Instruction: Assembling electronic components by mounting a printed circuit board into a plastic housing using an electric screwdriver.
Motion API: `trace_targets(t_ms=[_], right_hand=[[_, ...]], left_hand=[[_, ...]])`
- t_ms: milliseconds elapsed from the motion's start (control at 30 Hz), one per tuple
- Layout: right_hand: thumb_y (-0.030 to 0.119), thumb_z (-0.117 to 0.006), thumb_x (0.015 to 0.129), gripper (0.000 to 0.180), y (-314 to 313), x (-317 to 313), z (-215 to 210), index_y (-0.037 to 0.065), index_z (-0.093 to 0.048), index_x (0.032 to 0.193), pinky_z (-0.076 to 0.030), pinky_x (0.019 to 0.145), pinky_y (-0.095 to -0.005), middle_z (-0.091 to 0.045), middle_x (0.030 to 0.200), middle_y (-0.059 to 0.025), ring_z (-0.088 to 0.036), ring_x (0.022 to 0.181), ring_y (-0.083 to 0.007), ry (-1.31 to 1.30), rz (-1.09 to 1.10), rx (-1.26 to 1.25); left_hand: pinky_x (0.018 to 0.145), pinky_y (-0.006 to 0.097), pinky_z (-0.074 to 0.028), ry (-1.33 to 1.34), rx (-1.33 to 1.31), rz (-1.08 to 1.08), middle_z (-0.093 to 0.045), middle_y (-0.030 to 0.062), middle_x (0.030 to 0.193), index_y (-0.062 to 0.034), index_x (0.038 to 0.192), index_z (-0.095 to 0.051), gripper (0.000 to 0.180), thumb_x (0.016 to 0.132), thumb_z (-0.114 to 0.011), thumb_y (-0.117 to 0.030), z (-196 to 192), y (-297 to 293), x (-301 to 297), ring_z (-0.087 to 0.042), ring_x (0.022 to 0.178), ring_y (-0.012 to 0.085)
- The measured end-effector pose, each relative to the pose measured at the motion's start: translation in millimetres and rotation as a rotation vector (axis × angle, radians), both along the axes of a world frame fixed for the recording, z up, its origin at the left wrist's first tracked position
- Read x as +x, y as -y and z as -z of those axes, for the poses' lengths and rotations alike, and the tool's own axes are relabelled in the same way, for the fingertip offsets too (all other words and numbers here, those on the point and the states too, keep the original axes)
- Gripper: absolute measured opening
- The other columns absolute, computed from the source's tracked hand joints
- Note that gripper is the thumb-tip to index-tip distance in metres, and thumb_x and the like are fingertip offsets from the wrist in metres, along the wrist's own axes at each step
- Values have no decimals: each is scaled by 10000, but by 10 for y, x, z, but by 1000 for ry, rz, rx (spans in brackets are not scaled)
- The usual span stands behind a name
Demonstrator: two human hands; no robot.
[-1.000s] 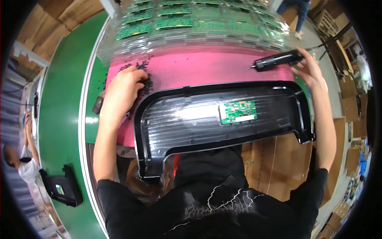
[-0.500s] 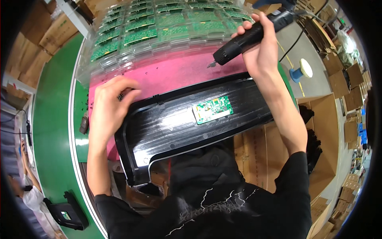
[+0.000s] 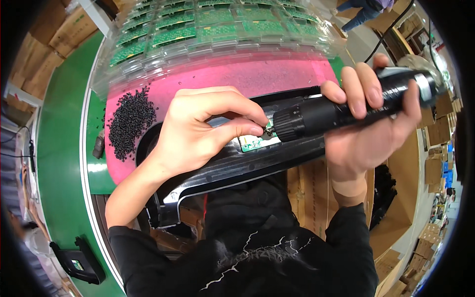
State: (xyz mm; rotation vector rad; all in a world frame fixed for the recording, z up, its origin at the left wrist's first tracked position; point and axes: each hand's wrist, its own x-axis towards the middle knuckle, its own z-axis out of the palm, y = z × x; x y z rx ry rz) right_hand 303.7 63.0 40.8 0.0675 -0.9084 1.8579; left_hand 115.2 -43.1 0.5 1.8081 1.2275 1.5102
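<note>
My right hand (image 3: pixel 363 136) is wrapped round a black electric screwdriver (image 3: pixel 316 118), which lies almost level and points left. At its bit, my left hand (image 3: pixel 195 131) pinches thumb and forefinger together on a tiny dark screw (image 3: pixel 267 132); the fingers partly hide it. Just beneath is a green circuit board (image 3: pixel 253 144), lying inside a long glossy black plastic cover (image 3: pixel 232 171). The hands and the screwdriver hide much of the board and the cover. To the left of the cover, a heap of small black screws (image 3: pixel 129 123) is spread on the pink mat (image 3: pixel 173 81).
Clear plastic trays (image 3: pixel 208 47) of green circuit boards are stacked along the far side. Another black cover (image 3: pixel 79 262) with a board sits at lower left on the green table (image 3: pixel 59 163). A cardboard box (image 3: pixel 401 198) with black parts stands at right.
My left hand has moved right from the screw heap to above the board, uncovering the heap. The screwdriver has come down and turned level, its bit now at my left fingertips.
</note>
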Motion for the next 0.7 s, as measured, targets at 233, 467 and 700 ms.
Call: trace_targets(t_ms=[233, 467, 700], right_hand=[[459, -636, 863, 455, 57, 132, -63, 109, -452, 1086, -440, 634, -295, -471, 659, 57, -476, 530, -75, -105, 11, 308], [433, -719, 812, 483, 106, 107, 7, 125, -450, 1070, -426, 637, -289, -501, 661, 59, -483, 527, -76, -64, -9, 376], [446, -738, 804, 519, 53, 75, 117, 126, -473, 1114, -445, 604, -281, -537, 674, 54, -511, 525, -77, -37, -7, 477]], left_hand=[[767, 299, -591, 173, -159, -5, -725, 151, 892, 65, 944, -701, 193, 759, -736, 107, 131, 12, -3, -719, 825, 203], [762, 291, -590, 26, -51, -27, -735, 127, 886, 52, 948, -706, 223, 737, -777, 63, 175, 22, -6, -727, 819, 191], [761, 287, -585, -71, -30, -20, -737, 122, 888, 53, 957, -698, 240, 729, -771, 62, 190, 7, -24, -731, 819, 193]])
